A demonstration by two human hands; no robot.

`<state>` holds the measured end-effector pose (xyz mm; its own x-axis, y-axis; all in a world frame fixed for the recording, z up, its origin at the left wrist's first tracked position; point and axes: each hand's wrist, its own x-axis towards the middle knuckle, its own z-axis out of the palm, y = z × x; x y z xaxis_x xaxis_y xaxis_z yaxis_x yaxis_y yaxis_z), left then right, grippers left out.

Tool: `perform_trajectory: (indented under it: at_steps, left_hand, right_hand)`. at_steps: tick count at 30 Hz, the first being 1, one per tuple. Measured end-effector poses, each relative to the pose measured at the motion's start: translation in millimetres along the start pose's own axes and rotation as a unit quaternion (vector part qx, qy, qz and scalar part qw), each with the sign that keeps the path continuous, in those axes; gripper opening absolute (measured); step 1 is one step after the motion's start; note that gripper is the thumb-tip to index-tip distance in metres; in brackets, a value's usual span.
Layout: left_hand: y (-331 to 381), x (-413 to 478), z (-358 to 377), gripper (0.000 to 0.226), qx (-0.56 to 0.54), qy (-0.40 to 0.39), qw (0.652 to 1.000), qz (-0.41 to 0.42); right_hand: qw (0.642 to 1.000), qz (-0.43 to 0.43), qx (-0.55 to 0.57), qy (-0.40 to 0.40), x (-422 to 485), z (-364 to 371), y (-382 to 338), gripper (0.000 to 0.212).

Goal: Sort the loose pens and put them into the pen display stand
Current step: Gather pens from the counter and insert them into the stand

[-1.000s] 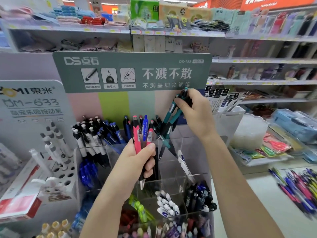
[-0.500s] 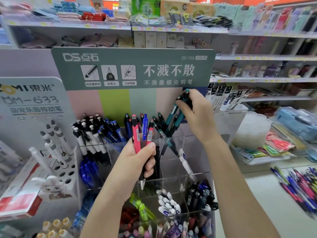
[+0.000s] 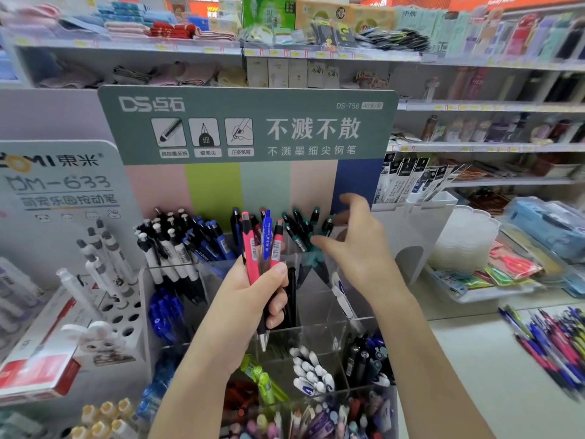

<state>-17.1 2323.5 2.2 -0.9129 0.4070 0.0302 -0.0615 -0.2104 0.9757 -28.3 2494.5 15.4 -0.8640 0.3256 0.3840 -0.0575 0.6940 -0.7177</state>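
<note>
The pen display stand (image 3: 316, 326) sits dead centre, its signboard (image 3: 247, 125) rising behind at twelve o'clock, a holed pen rack (image 3: 120, 315) just beside it at nine o'clock, loose pens (image 3: 550, 343) lying on the surface (image 3: 474, 359) at four o'clock, and shelves (image 3: 474, 106) behind everything.

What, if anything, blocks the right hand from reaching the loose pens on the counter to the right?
Probably nothing, so yes, it looks reachable. The right hand is open and empty, and the loose pens lie uncovered on the counter on that same side. Only bare counter shows between them.
</note>
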Motion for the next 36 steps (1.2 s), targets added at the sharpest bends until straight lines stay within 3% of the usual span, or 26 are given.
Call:
perform_trajectory:
  at_steps: [6,12,19,21,24,25,27,29,33,36]
  left_hand:
    - [-0.3,-3.4,-4.7,0.005,-0.010,-0.010,1.000,0.002]
    - [-1.0,-11.8,-12.6,0.012,-0.067,-0.028,0.997,0.006]
    - [-2.8,-16.5,-20.0,0.034,-0.068,-0.048,0.996,0.013]
    - [-2.4,-17.9,-21.4,0.037,-0.062,-0.047,0.997,0.011]
    - [-0.8,-19.9,-23.0,0.035,-0.061,-0.044,0.997,0.010]
    - [0.1,-20.3,-23.2,0.032,-0.057,-0.043,0.997,0.009]
    - [2.2,-21.1,-22.9,0.028,-0.042,-0.044,0.998,0.005]
    - [4.5,-21.5,-21.6,0.026,-0.024,-0.049,0.998,0.002]
    - [3.5,-19.1,-23.2,0.015,0.048,0.032,0.998,0.006]
    - [4.3,-17.5,-25.1,0.013,0.198,0.092,0.975,0.040]
  right_hand:
    - [0.998,0.035,-0.050,0.011,-4.7,5.3,-10.7,0.046]
    - [0.999,-0.007,0.002,-0.035,3.3,17.6,-20.2,0.050]
    - [0.992,-0.059,-0.093,-0.061,-3.2,11.8,-15.6,0.055]
    - [0.995,-0.051,-0.088,-0.025,-10.4,9.6,-16.5,0.054]
    - [0.993,-0.078,0.008,0.085,-19.6,4.3,-25.8,0.034]
    - [0.993,-0.074,0.063,0.072,-22.6,2.8,-32.3,0.026]
    - [0.984,-0.033,0.170,-0.035,-30.2,3.4,-47.7,0.014]
    - [0.973,-0.012,0.204,-0.109,-36.0,9.8,-57.5,0.009]
    - [0.965,-0.006,0.261,-0.016,-31.3,12.7,-59.6,0.007]
    - [0.941,0.016,0.326,-0.090,-29.8,6.4,-64.7,0.006]
